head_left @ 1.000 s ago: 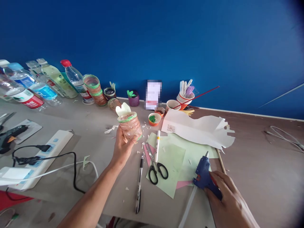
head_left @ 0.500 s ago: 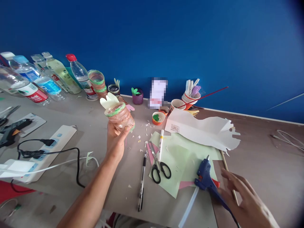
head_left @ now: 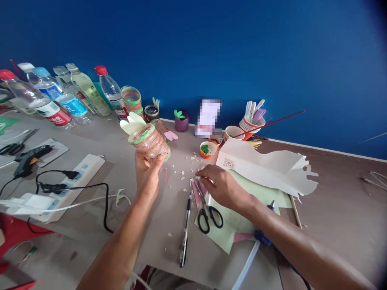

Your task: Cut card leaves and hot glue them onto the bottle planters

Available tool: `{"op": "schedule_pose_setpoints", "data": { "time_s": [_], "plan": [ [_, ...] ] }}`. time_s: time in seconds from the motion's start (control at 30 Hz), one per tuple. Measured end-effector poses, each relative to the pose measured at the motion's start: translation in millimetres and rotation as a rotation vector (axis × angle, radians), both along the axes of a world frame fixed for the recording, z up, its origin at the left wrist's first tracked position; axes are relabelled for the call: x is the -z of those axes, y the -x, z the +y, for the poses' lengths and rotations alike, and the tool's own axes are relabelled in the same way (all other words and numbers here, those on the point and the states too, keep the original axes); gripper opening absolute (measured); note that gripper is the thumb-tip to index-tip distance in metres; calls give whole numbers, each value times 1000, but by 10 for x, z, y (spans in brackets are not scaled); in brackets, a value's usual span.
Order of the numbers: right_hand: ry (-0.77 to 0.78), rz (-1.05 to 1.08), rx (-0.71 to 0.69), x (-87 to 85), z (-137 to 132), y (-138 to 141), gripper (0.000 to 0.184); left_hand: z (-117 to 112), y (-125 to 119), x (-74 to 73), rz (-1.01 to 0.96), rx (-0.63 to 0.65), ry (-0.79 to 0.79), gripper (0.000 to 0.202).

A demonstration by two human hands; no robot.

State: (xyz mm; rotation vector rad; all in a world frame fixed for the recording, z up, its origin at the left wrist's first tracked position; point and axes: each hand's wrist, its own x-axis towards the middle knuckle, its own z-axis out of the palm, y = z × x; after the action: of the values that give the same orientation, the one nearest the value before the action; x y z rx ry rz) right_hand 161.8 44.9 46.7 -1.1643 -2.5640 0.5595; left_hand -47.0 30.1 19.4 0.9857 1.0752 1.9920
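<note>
My left hand (head_left: 148,173) is wrapped round a brown-painted cup cut from a plastic bottle (head_left: 151,145), tilted and held above the table. The cup has a green rim, and a pale green paper cutout (head_left: 133,123) with rounded lobes stands up at its edge. Over the paper sheets hovers my right hand (head_left: 222,183), its fingers loosely bent with nothing visible in them. Below it lie scissors (head_left: 209,215) with black handles, and a white marker (head_left: 209,198) mostly covered by the hand. My right forearm hides most of the blue glue gun (head_left: 262,237).
Several plastic bottles (head_left: 72,106) stand at the back left, near a power strip (head_left: 83,171) and a black glue gun (head_left: 32,159). A pen (head_left: 186,231), paper scraps, a small paint cup (head_left: 208,150) and torn white paper (head_left: 266,163) occupy the middle and right.
My right hand has moved left from beside the blue glue gun to above the scissors and marker. My left hand keeps the cup, tilted slightly more. The view has shifted a little left.
</note>
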Motion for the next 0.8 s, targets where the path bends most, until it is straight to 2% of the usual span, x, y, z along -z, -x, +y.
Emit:
{"op": "schedule_pose_setpoints", "data": {
  "time_s": [0.03,0.13,0.33,0.57,0.8],
  "plan": [
    [2,-99,-36,33,32,114,28,-1,-4,11,-1,6,0,43],
    [5,-212,-97,151,111,378,23,-3,-21,43,-2,28,24,44],
    [-44,-371,-183,322,193,620,14,-22,-67,33,-21,42,58,43],
    [-54,-451,-217,308,206,722,21,-42,-110,30,-3,95,95,46],
    [16,-388,-119,251,243,716,14,-58,-140,72,19,119,100,45]
  ]
}}
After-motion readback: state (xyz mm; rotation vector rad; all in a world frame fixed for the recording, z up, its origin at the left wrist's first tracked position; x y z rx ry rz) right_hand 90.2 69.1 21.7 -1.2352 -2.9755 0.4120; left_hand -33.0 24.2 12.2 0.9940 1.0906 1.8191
